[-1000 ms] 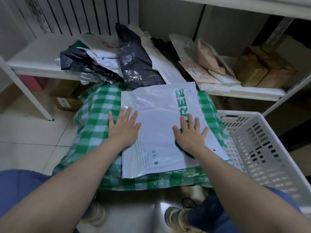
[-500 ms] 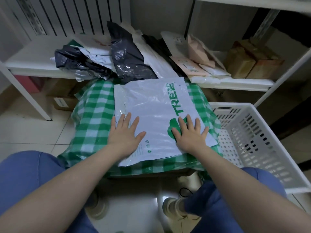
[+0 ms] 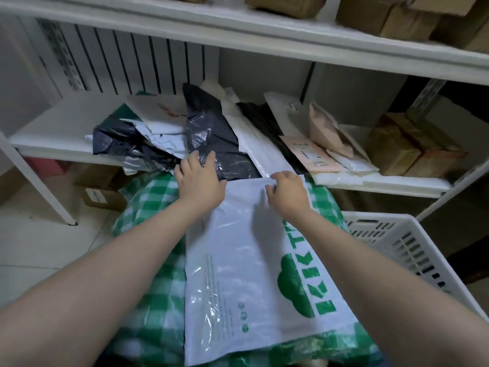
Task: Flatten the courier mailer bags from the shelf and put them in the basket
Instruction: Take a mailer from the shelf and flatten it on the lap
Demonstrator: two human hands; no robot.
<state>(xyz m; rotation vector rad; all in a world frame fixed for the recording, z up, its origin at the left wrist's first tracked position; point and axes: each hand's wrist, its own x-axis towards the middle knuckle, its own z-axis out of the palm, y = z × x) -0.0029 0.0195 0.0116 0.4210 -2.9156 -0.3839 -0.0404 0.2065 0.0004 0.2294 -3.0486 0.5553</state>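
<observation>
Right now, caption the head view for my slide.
Both hands, left and right, smoothing white mailer at its far edge.

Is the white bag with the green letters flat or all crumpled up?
Flat. The white bag lies spread out on the green checked cloth, its green letters easy to read, with only small wrinkles.
</observation>
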